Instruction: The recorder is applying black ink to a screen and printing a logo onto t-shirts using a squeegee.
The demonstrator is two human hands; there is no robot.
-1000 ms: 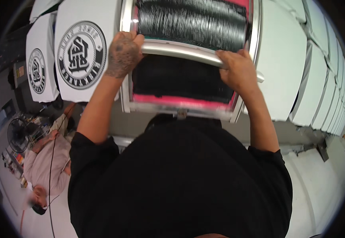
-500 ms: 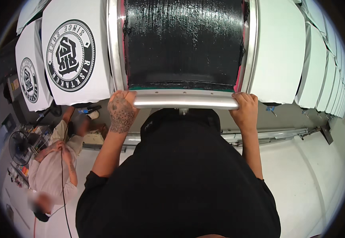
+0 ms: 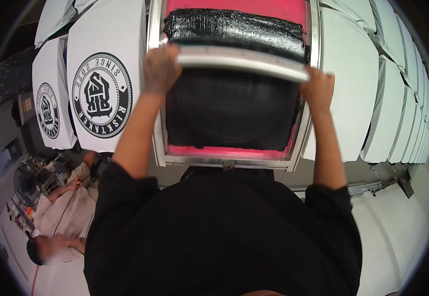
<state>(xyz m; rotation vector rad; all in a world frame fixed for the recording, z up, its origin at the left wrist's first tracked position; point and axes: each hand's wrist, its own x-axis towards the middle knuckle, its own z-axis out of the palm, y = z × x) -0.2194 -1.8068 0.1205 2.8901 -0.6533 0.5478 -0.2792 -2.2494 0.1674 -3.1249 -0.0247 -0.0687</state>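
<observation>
A long metal-handled squeegee (image 3: 239, 60) spans the screen printing frame (image 3: 195, 161), slightly tilted, its right end lower in view. My left hand (image 3: 162, 69) is closed around its left end, and my right hand (image 3: 318, 89) grips the right end. Motion blurs both hands and the bar. Thick, glossy black ink (image 3: 234, 24) lies heaped across the mesh beyond the squeegee. Nearer to me the mesh carries a thin, dull black layer, bordered by a pink strip (image 3: 244, 154). The squeegee's blade edge is hard to make out.
White shirts on boards stand on both sides; a left one (image 3: 106, 29) bears a round black print, and blank ones (image 3: 348, 98) line the right. At lower left are another person (image 3: 66, 212) in a light shirt and a black fan (image 3: 27, 185).
Both hands have pushed the squeegee away from me, from the near end of the frame to its farther part. The frame's near edge now shows, and ink is piled farther off.
</observation>
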